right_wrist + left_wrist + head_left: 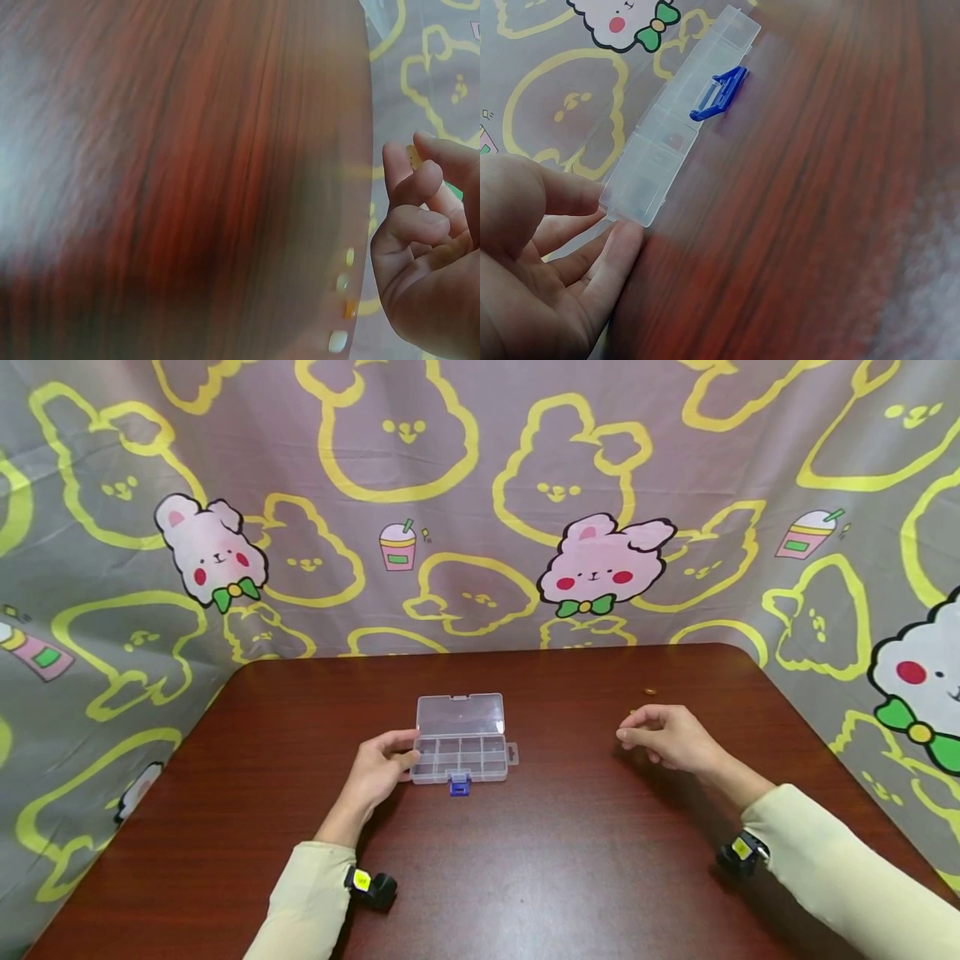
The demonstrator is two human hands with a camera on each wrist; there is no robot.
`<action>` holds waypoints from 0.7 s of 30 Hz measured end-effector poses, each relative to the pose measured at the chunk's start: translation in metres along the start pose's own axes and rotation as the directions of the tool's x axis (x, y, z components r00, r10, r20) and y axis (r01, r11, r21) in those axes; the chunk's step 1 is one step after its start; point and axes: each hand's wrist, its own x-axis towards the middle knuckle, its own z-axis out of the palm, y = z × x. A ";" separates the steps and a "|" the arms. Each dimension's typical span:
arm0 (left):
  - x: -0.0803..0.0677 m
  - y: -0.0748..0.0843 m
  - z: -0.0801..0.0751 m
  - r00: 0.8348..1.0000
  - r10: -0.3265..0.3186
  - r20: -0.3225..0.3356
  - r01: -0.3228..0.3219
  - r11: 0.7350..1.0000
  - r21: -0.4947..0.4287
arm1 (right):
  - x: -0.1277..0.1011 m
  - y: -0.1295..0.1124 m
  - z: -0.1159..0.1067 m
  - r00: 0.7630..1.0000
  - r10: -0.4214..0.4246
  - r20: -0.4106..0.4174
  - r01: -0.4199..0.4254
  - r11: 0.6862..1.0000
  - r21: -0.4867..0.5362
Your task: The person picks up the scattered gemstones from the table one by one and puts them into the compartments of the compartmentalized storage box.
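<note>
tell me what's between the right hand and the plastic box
In the head view, only bare tabletop lies between the right hand and the plastic box.

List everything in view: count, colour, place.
Table: one, brown, foreground
Curtain: one, grey and yellow, behind the table
Compartment box: one, clear, lying open on the table
Latch: one, blue, box's front
Small pieces: at least four, yellow, pale, orange, white, on table
Held piece: one, yellowish, in the right hand
Wrist cameras: two, black, one each side
Sleeves: two, cream, one each side
Left hand: one, bare, gripping the box
Right hand: one, bare, above the table
</note>
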 end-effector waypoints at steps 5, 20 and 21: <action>0.002 -0.002 0.001 1.000 0.002 -0.003 -0.002 1.000 0.001 | 0.005 -0.005 0.009 1.000 -0.007 0.014 0.007 1.000 0.012; -0.001 0.000 0.001 1.000 -0.005 -0.010 0.005 1.000 0.001 | 0.016 -0.016 0.035 0.999 0.012 0.036 -0.015 0.996 0.082; 0.000 0.000 0.001 1.000 -0.006 -0.009 0.006 1.000 0.002 | 0.016 -0.017 0.037 0.999 0.010 0.038 -0.014 0.996 0.088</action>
